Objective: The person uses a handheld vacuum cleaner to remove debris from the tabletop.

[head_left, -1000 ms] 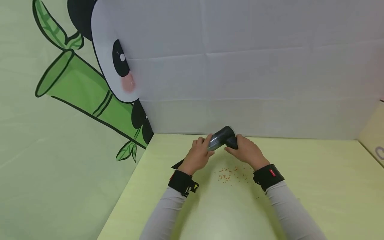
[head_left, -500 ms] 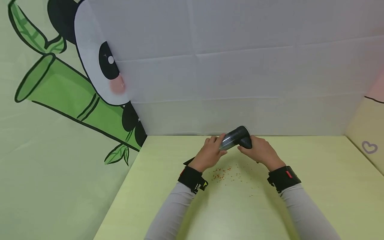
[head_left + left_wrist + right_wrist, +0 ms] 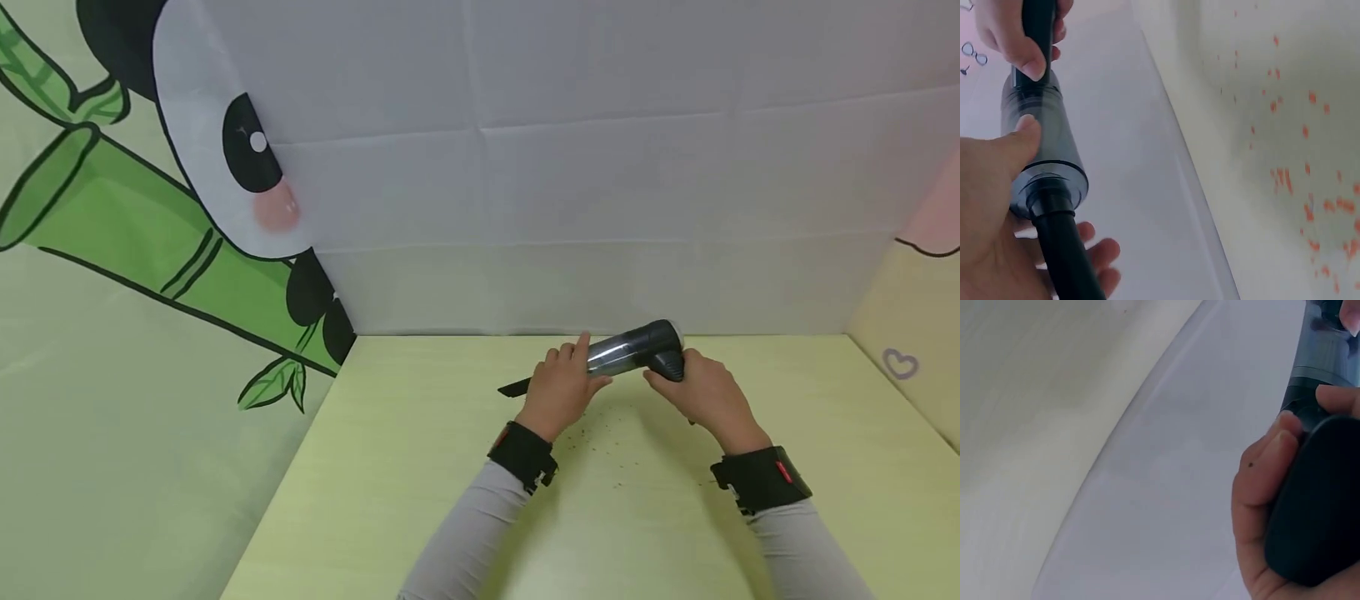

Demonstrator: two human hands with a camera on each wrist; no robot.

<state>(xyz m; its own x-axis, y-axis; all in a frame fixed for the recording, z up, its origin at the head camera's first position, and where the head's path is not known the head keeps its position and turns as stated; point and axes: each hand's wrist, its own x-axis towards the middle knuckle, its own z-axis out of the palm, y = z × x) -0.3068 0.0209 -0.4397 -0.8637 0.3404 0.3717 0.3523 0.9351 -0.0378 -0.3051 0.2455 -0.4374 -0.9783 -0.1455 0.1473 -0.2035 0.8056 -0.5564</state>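
Observation:
A black handheld vacuum cleaner (image 3: 636, 348) with a clear barrel is held above the table, its narrow black nozzle (image 3: 516, 387) pointing left. My left hand (image 3: 558, 390) grips the clear barrel; in the left wrist view its thumb (image 3: 1025, 134) lies along the barrel, and the fingers curl round from the other side. My right hand (image 3: 708, 396) is wrapped around the black handle (image 3: 1316, 506) at the rear. Orange crumbs (image 3: 1307, 131) are scattered on the table in the left wrist view. Only small dark specks (image 3: 615, 450) show in the head view.
The pale yellow table (image 3: 390, 500) meets a white wall covering (image 3: 585, 250) just behind the vacuum cleaner. A printed panda and bamboo panel (image 3: 150, 208) stands at left, and a cream panel (image 3: 907, 333) borders the right side.
Both hands and the vacuum cleaner have shifted right in the head view, which has also turned slightly. More of the nozzle shows past my left hand. The orange crumbs no longer show there.

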